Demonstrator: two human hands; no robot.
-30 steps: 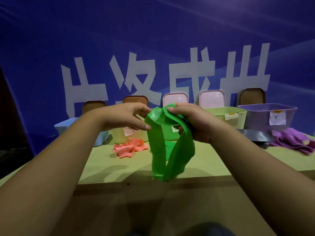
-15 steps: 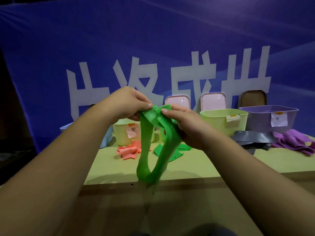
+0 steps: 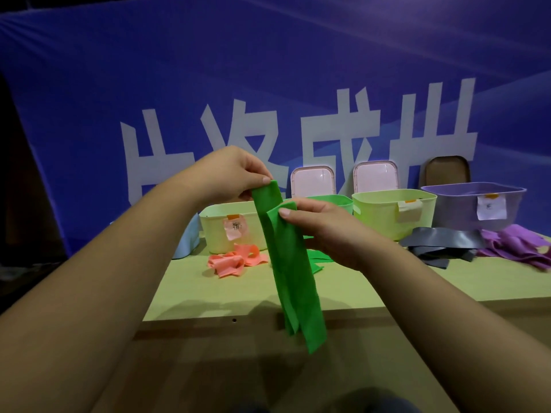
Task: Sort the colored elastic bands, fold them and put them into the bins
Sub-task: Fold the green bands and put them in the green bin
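My left hand (image 3: 229, 171) pinches one end of the green elastic band (image 3: 292, 278) up top, my right hand (image 3: 325, 231) pinches the other end just below; it hangs straight down.

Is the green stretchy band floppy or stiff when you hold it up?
Probably floppy: the green band hangs straight down from where the left hand and right hand pinch it. Likely light, since pinches alone hold it. It seems to bend easily, like the crumpled pink bands.
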